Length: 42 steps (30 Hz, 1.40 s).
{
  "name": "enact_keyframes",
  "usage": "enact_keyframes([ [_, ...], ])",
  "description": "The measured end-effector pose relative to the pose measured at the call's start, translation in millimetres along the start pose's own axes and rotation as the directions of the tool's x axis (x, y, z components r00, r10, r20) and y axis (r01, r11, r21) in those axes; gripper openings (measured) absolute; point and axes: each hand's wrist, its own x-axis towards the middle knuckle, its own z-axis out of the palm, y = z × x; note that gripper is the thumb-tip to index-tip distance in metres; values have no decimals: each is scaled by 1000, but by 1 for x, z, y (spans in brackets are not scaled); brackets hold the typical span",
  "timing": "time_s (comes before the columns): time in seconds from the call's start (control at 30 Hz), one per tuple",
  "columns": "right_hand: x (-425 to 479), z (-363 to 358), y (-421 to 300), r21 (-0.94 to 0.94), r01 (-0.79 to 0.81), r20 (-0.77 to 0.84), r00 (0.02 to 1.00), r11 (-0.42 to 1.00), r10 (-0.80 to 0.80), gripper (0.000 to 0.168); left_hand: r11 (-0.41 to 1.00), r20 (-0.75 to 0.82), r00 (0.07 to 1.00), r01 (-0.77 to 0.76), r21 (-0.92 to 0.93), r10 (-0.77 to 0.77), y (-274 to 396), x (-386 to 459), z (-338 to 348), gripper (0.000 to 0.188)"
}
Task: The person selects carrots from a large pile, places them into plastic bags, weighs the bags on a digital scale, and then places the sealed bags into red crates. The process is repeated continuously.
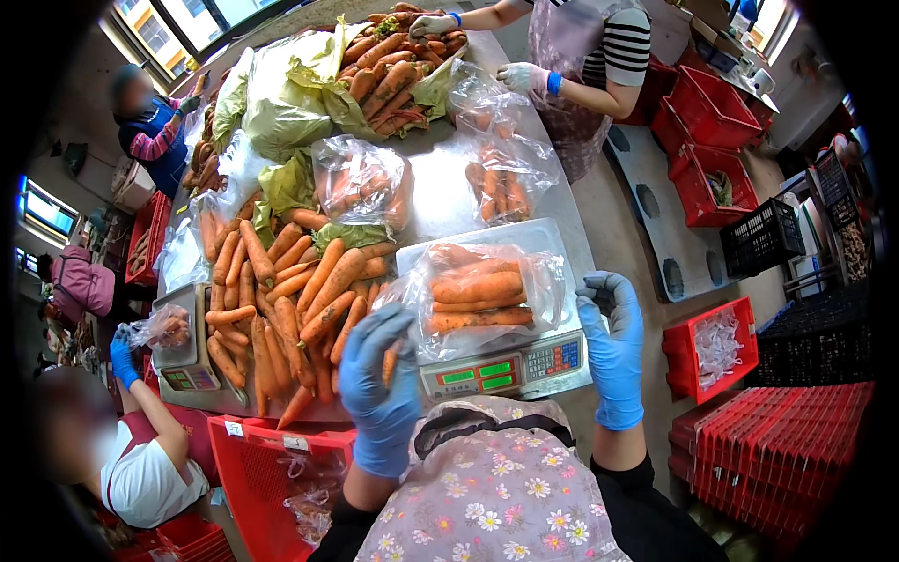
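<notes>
Both my hands wear blue gloves. My left hand (379,383) hovers at the left front of a digital scale (481,372), fingers curled and apart; whether it touches the plastic or a carrot behind it cannot be told. My right hand (612,344) is raised off the scale's right side, thumb and fingers apart, holding nothing. A clear plastic bag of carrots (481,288) lies on the scale's pan, its carrots side by side. Left of the scale spreads a large pile of loose carrots (281,309). More bagged carrots (362,179) and another bag (499,186) lie behind the scale.
The metal table (449,168) also bears a carrot heap (390,77) with green plastic and a second scale (184,355). Co-workers stand at its far right, far left and near left. A red crate (253,485) stands at the near left, another (709,351) at right, beside stacked red crates (779,449).
</notes>
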Motion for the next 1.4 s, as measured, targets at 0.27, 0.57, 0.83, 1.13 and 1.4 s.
enact_keyframes([
  [0.27,-4,-17,2,-5,-63,43,997,998,63,18,995,-161,984,81,52,-71,-22,-7,-38,26],
  [0.57,-4,21,-4,-164,178,64,984,970,-169,25,1000,40,999,-14,-18,15,-26,-6,5,17],
  [0.83,-8,27,4,314,-325,330,918,892,219,10,790,365,922,-128,600,-127,-122,-1,102,30],
  [1.13,8,14,7,513,-298,193,954,805,230,11,886,293,953,-202,417,80,-71,-24,45,48],
  [1.4,20,30,8,473,-284,239,952,834,189,13,892,-443,784,444,-88,-434,-119,-47,-9,39],
])
